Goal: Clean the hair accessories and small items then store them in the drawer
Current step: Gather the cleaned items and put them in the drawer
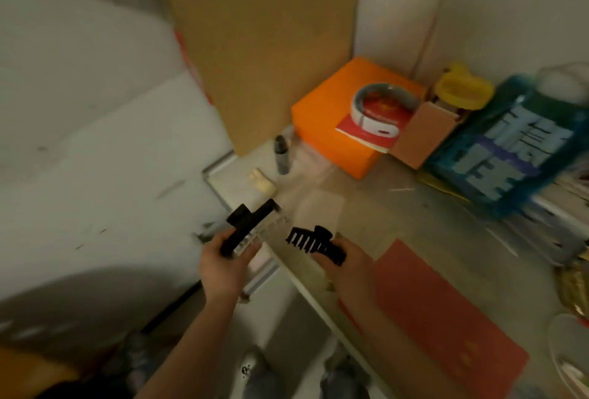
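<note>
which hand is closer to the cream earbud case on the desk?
Left. The left hand sits just below the cream case; the right hand is farther off, down and to its right.

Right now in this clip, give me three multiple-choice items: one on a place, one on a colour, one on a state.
1. Where does the white band lie?
A. on the orange box
B. on the floor
C. in the left hand

2. What colour is the claw clip in the right hand?
A. yellow
B. black
C. white

3. What is the left hand doing?
A. hanging open
B. pressing flat on the desk
C. gripping a black and clear item

Key: 1 A, it rests atop the orange box; 2 B, its teeth look black; 3 C, fingers curl round the black and clear item.
</note>
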Action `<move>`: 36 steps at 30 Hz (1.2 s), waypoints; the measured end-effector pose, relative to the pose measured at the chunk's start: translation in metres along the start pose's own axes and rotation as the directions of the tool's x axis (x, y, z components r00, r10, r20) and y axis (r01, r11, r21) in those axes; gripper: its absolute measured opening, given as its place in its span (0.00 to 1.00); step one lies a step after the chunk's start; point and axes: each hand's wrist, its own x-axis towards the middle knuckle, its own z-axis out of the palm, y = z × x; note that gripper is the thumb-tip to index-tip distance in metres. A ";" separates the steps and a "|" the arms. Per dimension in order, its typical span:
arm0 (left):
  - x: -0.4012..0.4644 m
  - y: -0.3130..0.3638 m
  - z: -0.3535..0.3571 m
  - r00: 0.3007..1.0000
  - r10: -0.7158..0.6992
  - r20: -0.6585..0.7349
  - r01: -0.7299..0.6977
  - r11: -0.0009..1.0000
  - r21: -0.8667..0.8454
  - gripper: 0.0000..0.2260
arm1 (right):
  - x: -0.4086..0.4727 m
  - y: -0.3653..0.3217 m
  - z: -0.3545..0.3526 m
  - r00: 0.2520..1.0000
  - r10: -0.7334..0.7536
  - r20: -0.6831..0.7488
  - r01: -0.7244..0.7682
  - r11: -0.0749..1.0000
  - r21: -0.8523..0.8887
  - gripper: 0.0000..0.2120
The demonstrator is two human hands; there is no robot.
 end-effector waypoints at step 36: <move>0.116 -0.309 -0.077 0.916 -0.332 -0.226 0.364 0.923 0.122 0.23 | 0.122 0.162 0.349 0.959 0.283 -0.003 -0.276 0.933 -0.229 0.13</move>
